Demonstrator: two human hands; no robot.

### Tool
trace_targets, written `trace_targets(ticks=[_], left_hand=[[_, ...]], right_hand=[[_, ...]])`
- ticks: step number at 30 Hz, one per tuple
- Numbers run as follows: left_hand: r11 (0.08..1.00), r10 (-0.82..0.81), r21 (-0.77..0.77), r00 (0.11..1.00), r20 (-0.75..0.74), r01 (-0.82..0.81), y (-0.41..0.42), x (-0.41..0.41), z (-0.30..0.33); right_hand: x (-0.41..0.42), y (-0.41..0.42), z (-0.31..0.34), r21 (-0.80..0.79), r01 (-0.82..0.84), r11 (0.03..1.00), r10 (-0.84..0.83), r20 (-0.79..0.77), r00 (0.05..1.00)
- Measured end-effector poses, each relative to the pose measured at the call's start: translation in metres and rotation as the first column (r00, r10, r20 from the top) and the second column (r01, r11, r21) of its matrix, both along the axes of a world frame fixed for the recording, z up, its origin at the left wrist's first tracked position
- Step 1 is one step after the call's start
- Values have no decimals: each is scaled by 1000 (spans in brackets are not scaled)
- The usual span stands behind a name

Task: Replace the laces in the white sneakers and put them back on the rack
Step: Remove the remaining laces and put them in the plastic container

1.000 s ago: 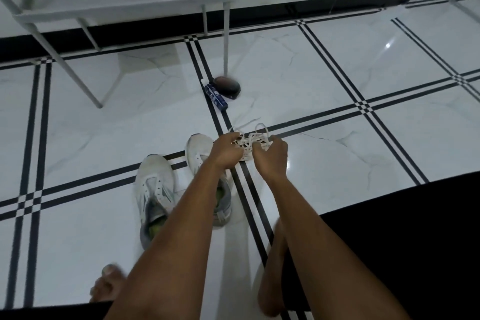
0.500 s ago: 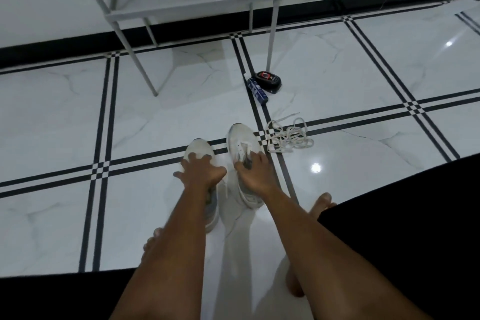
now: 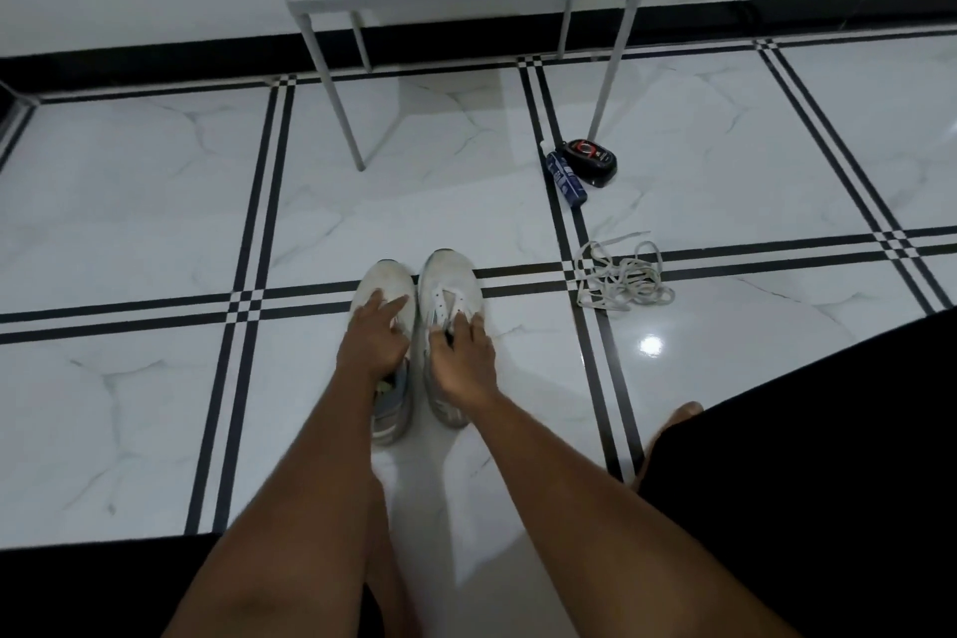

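The rack (image 3: 466, 0) stands ahead on the tiled floor (image 3: 155, 223), no sneakers on it yet. Both white sneakers (image 3: 448, 295) sit side by side unlaced, left hand (image 3: 375, 342) resting spread on one, right hand (image 3: 466, 358) pinching the other's tongue. The loose laces (image 3: 621, 275) lie nearby, so threading and shelving seemingly remain.

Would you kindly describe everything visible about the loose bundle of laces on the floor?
The laces are flat, off-white cords, seemingly woven fabric, lying in a loose tangle of loops on the glossy marble-look floor, across the black tile stripes. One free end points away from the person. Nothing touches them except the floor; they lie apart, right of the sneakers.
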State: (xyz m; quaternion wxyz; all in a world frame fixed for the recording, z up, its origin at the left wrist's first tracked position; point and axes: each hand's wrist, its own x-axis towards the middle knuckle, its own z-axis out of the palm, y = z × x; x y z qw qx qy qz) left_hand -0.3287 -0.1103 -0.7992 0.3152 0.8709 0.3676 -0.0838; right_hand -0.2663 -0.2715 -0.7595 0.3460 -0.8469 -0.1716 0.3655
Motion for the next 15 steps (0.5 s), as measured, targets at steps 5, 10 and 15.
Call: trace_targets(ticks=[5, 10, 15], left_hand=[[992, 123, -1, 992, 42, -123, 33, -23, 0], [955, 183, 194, 961, 206, -224, 22, 0, 22], [932, 364, -185, 797, 483, -313, -22, 62, 71]], right_hand=[[-14, 31, -7, 57, 38, 998, -29, -153, 988], [1, 31, 3, 159, 155, 975, -126, -183, 975], [49, 4, 40, 288, 415, 863, -383, -161, 909]])
